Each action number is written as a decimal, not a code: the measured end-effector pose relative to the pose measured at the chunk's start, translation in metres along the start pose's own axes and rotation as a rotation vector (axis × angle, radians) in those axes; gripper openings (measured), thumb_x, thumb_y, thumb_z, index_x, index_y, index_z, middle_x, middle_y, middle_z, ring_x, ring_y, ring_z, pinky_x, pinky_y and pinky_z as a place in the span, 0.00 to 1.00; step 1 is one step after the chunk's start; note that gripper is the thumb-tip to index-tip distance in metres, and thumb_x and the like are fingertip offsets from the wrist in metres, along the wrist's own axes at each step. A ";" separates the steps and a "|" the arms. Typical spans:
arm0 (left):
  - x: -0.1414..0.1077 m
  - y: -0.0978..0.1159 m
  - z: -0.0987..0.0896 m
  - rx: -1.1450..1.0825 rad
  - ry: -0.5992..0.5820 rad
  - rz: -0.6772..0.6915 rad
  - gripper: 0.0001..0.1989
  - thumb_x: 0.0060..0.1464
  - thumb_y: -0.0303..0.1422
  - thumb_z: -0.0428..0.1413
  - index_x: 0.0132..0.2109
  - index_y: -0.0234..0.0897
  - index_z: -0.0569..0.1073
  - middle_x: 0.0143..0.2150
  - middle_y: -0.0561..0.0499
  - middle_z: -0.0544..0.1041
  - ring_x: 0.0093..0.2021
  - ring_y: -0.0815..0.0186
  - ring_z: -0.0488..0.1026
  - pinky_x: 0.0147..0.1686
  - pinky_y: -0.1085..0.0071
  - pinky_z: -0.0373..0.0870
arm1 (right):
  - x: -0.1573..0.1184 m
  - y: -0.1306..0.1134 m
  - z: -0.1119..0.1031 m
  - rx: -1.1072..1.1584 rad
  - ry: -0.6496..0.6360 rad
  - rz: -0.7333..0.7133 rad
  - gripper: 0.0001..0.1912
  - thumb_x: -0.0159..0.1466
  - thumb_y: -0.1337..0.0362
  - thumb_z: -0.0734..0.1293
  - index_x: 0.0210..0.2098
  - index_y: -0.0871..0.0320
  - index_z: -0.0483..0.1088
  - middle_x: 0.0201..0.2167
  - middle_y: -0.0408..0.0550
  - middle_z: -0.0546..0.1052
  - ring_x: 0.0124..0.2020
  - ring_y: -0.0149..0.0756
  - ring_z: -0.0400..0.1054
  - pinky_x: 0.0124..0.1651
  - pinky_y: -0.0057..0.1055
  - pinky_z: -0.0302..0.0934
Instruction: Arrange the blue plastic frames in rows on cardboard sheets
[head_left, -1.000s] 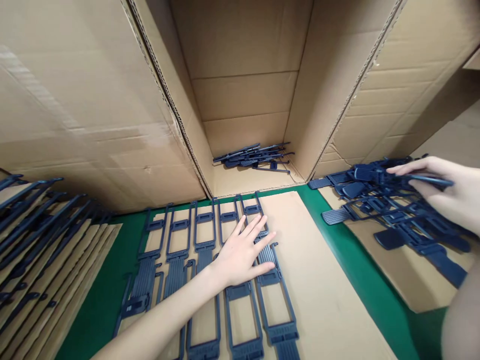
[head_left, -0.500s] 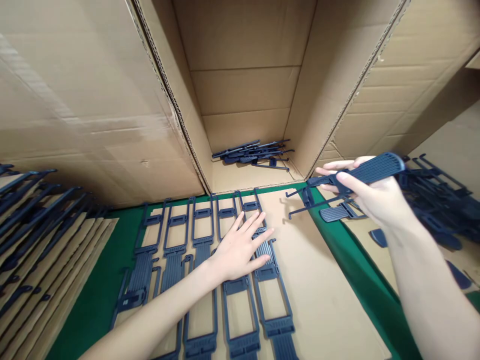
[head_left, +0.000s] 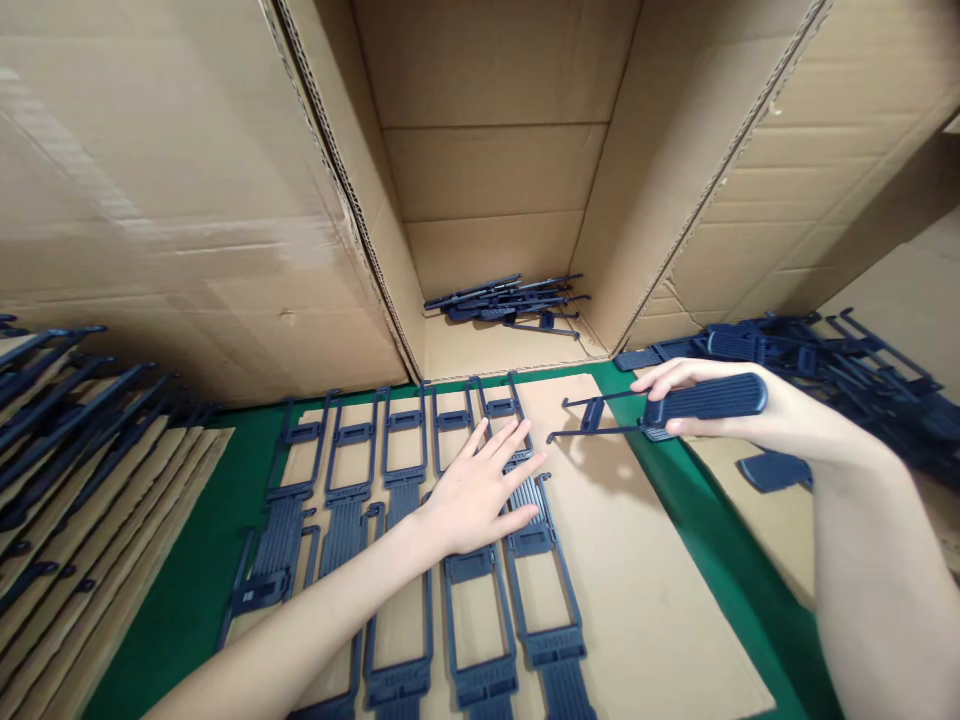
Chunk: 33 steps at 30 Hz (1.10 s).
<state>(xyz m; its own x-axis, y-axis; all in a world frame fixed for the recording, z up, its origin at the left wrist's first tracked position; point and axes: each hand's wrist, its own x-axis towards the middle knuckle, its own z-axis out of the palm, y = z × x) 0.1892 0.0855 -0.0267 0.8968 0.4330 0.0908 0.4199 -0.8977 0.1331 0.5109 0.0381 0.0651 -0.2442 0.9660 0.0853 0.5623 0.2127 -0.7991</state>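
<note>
My right hand (head_left: 802, 415) grips a dark blue plastic frame part (head_left: 709, 397), fingers on one side and thumb on the other. Its ribbed paddle end points right, and its two thin hooked arms reach left above the bare right side of a cardboard sheet (head_left: 645, 590). On that sheet, rows of similar plastic frames (head_left: 568, 690) lie side by side. Fingers spread, my left hand (head_left: 476, 490) rests flat over the frames in the middle, hiding parts of them.
An open cardboard box (head_left: 491, 170) stands behind, with a small pile of parts (head_left: 510, 300) on its floor. To the right lies a larger heap of parts (head_left: 817, 365). Cardboard sheets layered with parts are stacked (head_left: 142, 510) at left. Green surface (head_left: 180, 530) shows between.
My right hand has turned and lowered the held frame part, moving its hooked arms left over the cardboard sheet. My left hand stays in place.
</note>
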 end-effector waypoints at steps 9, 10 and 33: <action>-0.001 0.001 -0.001 -0.002 0.012 -0.004 0.30 0.60 0.48 0.47 0.65 0.41 0.56 0.70 0.42 0.43 0.69 0.52 0.42 0.65 0.49 0.35 | 0.012 0.007 0.011 -0.295 0.136 -0.097 0.16 0.61 0.53 0.67 0.46 0.52 0.74 0.42 0.48 0.75 0.42 0.40 0.70 0.47 0.35 0.64; -0.001 0.001 -0.001 -0.003 0.017 -0.004 0.30 0.60 0.48 0.47 0.65 0.42 0.56 0.70 0.42 0.43 0.69 0.52 0.42 0.65 0.49 0.35 | 0.012 0.007 0.014 -0.308 0.176 -0.083 0.17 0.61 0.53 0.67 0.48 0.52 0.72 0.40 0.47 0.75 0.40 0.39 0.70 0.45 0.34 0.64; 0.000 0.001 -0.002 -0.013 0.009 -0.008 0.30 0.61 0.49 0.46 0.65 0.41 0.56 0.70 0.42 0.44 0.69 0.53 0.42 0.65 0.49 0.35 | 0.010 -0.010 0.020 0.245 0.292 0.172 0.15 0.60 0.52 0.69 0.42 0.53 0.67 0.36 0.46 0.75 0.39 0.41 0.75 0.42 0.33 0.72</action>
<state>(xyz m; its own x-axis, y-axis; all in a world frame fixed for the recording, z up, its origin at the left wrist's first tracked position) 0.1892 0.0844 -0.0244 0.8923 0.4405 0.0990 0.4247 -0.8933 0.1470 0.4870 0.0423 0.0613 0.0908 0.9931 0.0747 0.3622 0.0370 -0.9314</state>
